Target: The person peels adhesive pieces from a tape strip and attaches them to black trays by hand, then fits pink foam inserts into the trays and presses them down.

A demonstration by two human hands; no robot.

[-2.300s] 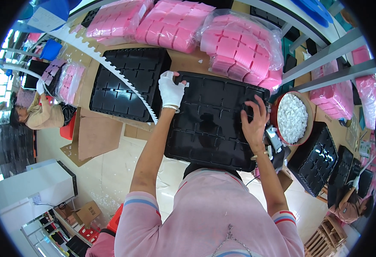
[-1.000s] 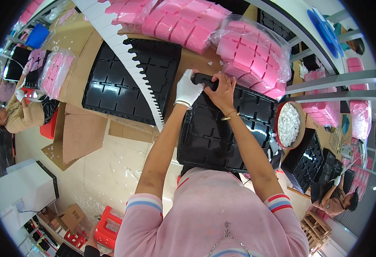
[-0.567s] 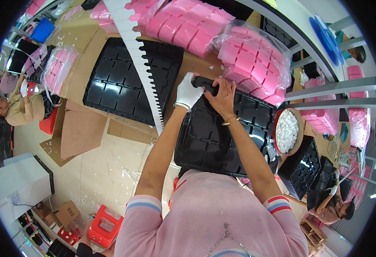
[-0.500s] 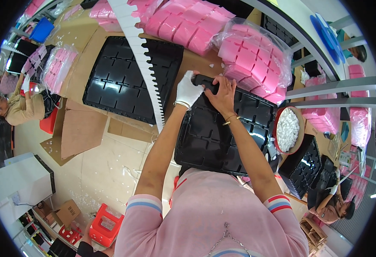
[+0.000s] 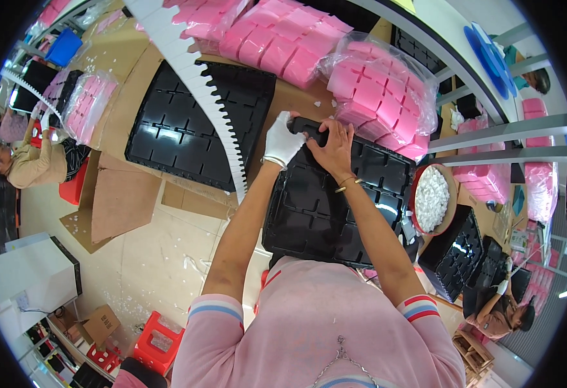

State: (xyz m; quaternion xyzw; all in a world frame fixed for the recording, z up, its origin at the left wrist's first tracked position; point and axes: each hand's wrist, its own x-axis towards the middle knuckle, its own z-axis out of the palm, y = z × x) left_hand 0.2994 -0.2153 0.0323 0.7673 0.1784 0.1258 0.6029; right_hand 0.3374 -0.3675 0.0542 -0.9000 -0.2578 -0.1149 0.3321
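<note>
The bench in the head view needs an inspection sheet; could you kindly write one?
Surface: brown cardboard.
Things: black tray at centre; second black tray at left, partly hidden by a white notched strip; white pieces in a round container at right.
Clutter: pink bundles in clear plastic; white scraps on the floor.
Hands: left hand white-gloved, right hand bare, both at the centre tray's far edge.
Cables: nothing seen at either hand.
Surroundings: one co-worker far left, another co-worker far right.

The tray (image 5: 316, 210) is black, glossy and roughly rectangular, with rounded corners and cross-shaped marks moulded across its surface (light glints in a streak on the right half). It lies patterned face up, mid-view, turned slightly askew, its right end angled toward the near side.
</note>
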